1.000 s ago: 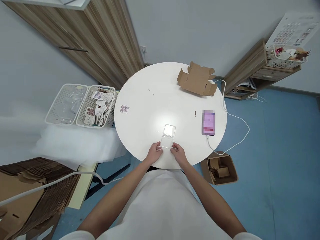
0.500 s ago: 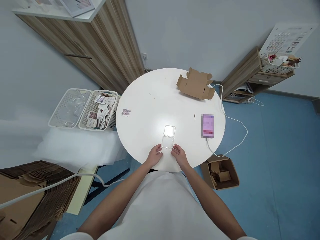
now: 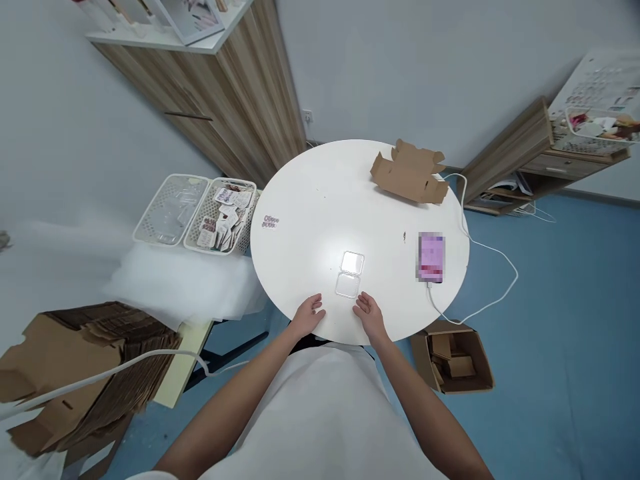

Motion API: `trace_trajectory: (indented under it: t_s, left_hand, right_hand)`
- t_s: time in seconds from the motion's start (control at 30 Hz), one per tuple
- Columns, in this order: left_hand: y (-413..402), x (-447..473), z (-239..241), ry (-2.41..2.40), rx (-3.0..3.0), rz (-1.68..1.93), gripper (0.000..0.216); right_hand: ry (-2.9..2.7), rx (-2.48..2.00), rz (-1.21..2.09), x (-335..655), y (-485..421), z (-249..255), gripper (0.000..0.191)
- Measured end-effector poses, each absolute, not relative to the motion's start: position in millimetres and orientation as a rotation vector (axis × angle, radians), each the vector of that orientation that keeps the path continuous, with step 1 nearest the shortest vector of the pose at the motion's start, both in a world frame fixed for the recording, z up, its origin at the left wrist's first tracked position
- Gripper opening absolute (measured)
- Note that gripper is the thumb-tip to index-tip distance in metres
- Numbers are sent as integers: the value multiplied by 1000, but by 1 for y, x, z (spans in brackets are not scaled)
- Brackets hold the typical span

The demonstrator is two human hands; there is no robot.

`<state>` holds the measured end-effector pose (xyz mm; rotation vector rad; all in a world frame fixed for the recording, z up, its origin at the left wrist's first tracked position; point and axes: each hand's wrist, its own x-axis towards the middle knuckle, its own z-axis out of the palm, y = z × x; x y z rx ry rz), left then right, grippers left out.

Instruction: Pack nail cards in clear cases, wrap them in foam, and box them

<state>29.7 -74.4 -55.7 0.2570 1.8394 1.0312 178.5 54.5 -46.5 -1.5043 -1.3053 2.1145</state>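
Clear plastic is seen in the opened case [image 3: 348, 285], laid flat on the white table [image 3: 300, 260] just below the frame's centre. It is flanked by the left hand [image 3: 308, 315] and, more closely, the right hand [image 3: 371, 316] (fingers parted, gently curled on both). Cardboard [image 3: 411, 173] is placed toward upper right.

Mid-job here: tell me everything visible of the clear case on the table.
The clear case looks like transparent plastic: two rounded-corner, roughly square halves meeting along one edge. It lies open on the white table, near the person's edge, the far half bright with glare. I can make out nothing inside. The left hand is apart; whether the right hand touches its near corner is unclear.
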Motion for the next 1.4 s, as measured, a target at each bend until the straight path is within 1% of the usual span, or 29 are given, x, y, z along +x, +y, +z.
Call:
trace_trajectory:
  t_s: [0.13, 0.27, 0.4, 0.57, 0.67, 0.73, 0.9, 0.97, 1.07, 1.2, 1.3, 1.4]
  left_hand:
    - [-100, 22, -46, 1878, 164, 1038, 48]
    - [-124, 14, -38, 1926, 98, 1059, 42]
    - [-140, 2, -34, 1945, 45, 1092, 40]
    - [-151, -23, -33, 1924, 83, 1131, 41]
    - [-158, -47, -34, 1913, 169, 1103, 42]
    - [-162, -68, -36, 1915, 231, 1086, 42]
    - [-161, -140, -38, 1984, 407, 1105, 40]
    - [-152, -173, -35, 2028, 573, 1038, 41]
    - [-128, -222, -27, 2089, 943, 857, 44]
    - [-83, -274, -21, 2253, 1401, 556, 45]
    - [-52, -298, -26, 2359, 1494, 318, 44]
    - [-32, -310, -36, 2398, 1522, 174, 44]
  right_hand:
    - [-1338, -1530, 2101, 180, 57, -53, 60]
    - [-1384, -1636, 2016, 177, 60, -61, 57]
    - [-1437, -1719, 1929, 171, 57, -62, 56]
    - [-1589, -1820, 1619, 157, 40, -55, 62]
    - [-1654, -1750, 1457, 136, 29, -47, 62]
    - [-1673, -1656, 1469, 113, 20, -42, 60]
    - [-1825, -1455, 1707, 37, 0, -36, 49]
    - [-2029, -1387, 1700, 8, -4, -38, 46]
    - [-2322, -1333, 1513, -29, -2, -40, 47]
    - [-2466, -1345, 1345, -74, 13, -42, 51]
    - [-2533, -1314, 1251, -108, 28, -48, 53]
    - [-2563, -1304, 1228, -138, 39, -56, 57]
